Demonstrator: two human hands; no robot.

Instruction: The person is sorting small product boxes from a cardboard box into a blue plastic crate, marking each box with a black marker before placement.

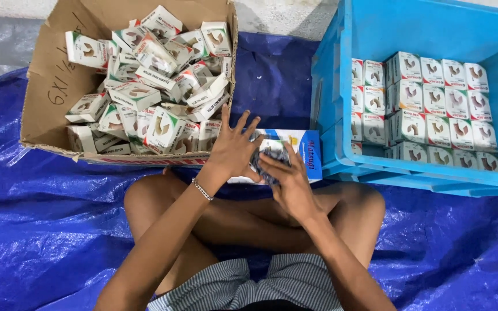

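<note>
I sit cross-legged on a blue tarp. My left hand (233,148), fingers spread, and my right hand (288,183) together hold a small dark crinkled packet (270,154) in front of my knees. Just behind the hands lies a blue and white box (308,151). A silver bracelet is on my left wrist. What the packet contains is hidden.
A brown cardboard carton (50,86) at the upper left holds several small white boxes in a loose heap. A blue plastic crate (376,34) at the right holds several of the same white boxes in neat rows. A blue tarp (41,230) covers the floor.
</note>
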